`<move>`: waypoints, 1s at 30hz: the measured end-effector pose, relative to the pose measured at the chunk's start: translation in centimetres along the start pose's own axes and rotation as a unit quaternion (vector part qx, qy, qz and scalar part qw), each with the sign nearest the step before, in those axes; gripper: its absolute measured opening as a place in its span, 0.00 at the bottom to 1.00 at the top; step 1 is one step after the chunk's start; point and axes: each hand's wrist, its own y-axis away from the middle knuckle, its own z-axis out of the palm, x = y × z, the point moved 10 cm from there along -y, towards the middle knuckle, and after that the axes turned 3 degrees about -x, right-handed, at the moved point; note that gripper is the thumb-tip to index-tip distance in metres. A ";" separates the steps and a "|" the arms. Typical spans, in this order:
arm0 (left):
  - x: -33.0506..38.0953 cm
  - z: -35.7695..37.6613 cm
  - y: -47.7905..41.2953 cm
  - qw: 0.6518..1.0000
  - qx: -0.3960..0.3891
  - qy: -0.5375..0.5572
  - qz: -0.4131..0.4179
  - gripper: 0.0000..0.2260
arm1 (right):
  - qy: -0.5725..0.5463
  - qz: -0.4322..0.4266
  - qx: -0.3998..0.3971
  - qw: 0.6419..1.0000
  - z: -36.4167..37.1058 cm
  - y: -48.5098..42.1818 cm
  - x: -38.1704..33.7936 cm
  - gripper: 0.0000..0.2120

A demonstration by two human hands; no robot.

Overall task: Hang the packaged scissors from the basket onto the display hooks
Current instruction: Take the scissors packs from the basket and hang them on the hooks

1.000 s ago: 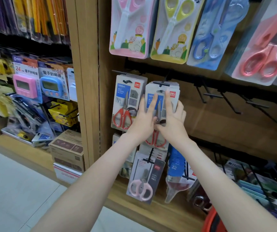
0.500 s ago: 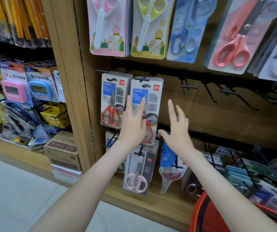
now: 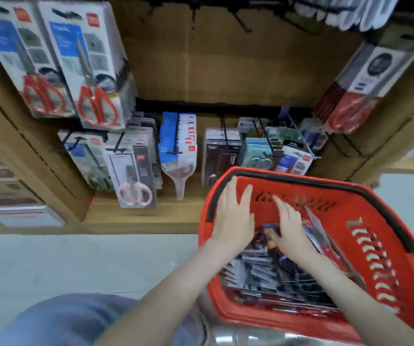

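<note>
A red plastic basket [image 3: 365, 236] with a black handle sits low at the right, holding several packaged scissors [image 3: 258, 273] in a dark heap. My left hand [image 3: 233, 221] hovers over the basket's left rim with fingers straight and spread, holding nothing. Just beside it, my right hand [image 3: 288, 226] reaches into the basket, fingers extended, its fingertips near or on the top packages; whether it touches them is blurred. On the wooden display above left hang two packs of red-handled scissors [image 3: 93, 71] on black hooks. Empty hooks [image 3: 243, 23] jut from the panel at upper centre.
A lower row of hooks carries a pink-handled scissors pack [image 3: 136, 176], blue-and-white packs [image 3: 178, 143] and dark packs [image 3: 222, 151]. More red scissors packs [image 3: 360, 88] hang at the right. Cardboard boxes [image 3: 8, 193] stand at the lower left, grey floor [image 3: 76, 265] below.
Both hands left the red-handled scissors pack hanging on its hook and dropped to the basket. The view swung down and right, bringing the basket into full sight.
</note>
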 end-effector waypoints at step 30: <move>1.3 27.6 1.9 0.878 -0.441 -0.031 -0.185 0.39 | 0.042 0.263 -0.218 0.939 5.1 6.3 19.7 0.35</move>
